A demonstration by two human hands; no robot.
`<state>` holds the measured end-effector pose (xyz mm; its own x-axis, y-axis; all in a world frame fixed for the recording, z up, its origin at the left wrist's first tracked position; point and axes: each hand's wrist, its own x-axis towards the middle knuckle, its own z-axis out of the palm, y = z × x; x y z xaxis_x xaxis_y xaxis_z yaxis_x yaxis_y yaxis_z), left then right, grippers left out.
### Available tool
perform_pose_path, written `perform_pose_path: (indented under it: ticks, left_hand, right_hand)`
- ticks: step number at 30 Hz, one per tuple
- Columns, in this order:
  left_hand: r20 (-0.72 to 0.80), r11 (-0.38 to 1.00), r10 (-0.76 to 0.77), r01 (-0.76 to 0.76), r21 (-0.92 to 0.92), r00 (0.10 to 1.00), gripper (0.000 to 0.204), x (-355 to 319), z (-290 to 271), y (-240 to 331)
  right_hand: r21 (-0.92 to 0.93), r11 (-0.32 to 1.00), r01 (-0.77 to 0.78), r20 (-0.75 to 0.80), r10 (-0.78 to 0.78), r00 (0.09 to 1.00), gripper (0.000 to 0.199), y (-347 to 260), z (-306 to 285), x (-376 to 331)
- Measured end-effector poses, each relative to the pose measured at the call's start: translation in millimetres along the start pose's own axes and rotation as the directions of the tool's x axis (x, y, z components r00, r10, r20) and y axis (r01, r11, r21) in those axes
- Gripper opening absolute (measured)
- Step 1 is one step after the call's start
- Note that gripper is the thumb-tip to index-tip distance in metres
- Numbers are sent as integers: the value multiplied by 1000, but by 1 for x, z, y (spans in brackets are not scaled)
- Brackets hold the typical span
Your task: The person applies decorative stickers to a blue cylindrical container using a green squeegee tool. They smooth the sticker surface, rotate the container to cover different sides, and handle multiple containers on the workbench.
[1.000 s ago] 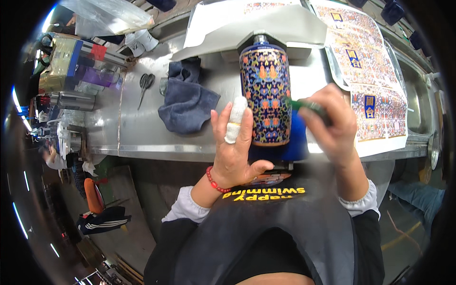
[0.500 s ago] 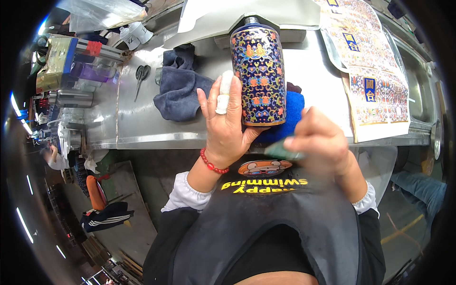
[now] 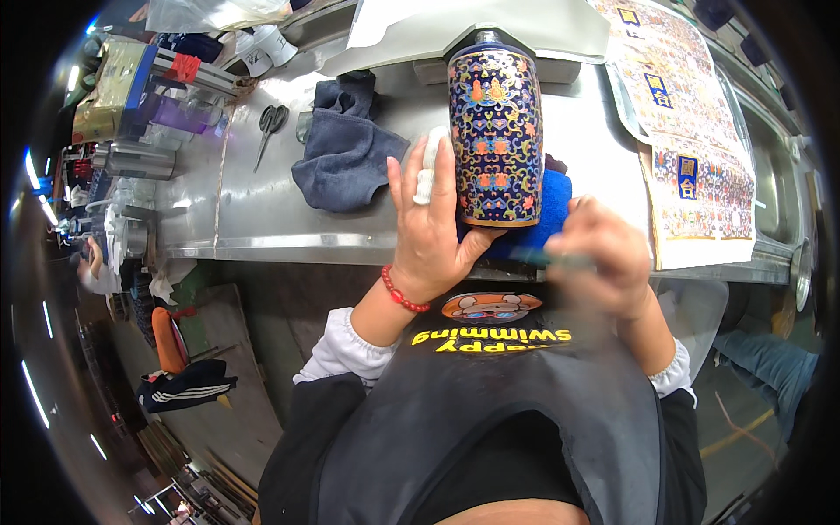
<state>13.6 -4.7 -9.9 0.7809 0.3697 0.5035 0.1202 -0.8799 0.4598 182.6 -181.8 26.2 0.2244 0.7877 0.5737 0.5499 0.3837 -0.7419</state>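
Right fingers (image 3: 588, 229) curl round a blurred green tool (image 3: 553, 259); left fingers (image 3: 446, 171) spread against bottle (image 3: 497, 140).

The right hand (image 3: 604, 260) and its green object (image 3: 560, 259) are blurred.

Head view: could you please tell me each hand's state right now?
Left hand: open, against the patterned bottle.
Right hand: closed, holding a blurred green tool.

The left hand (image 3: 430, 219), fingers extended, lies left of the bottle (image 3: 496, 140), thumb at its base; the right hand (image 3: 605, 254), curled and blurred, is near its lower right.
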Motion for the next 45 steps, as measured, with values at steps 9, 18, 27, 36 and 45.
perform_pose_path:
  ticks: [9,18,27,36,45]
  left_hand:
    - [-9,932,344,-340,126,939,49,-22,-11,1]
    - [-38,980,184,-180,84,982,41,-24,-14,9]
    - [-33,957,276,-272,97,960,34,-21,-19,10]
    - [-63,975,220,-219,34,973,53,-10,-20,11]
    - [-5,995,104,-104,-6,995,99,14,-8,8]
  right_hand:
    - [301,842,-447,-200,515,834,16,18,17,-14]
    - [324,828,-458,-178,529,830,17,13,15,-9]
    - [337,838,-430,-171,504,847,16,17,14,-12]
    - [-4,906,-423,-377,391,840,18,11,9,5]
    - [-291,936,-199,-256,125,959,19,-3,-10,67]
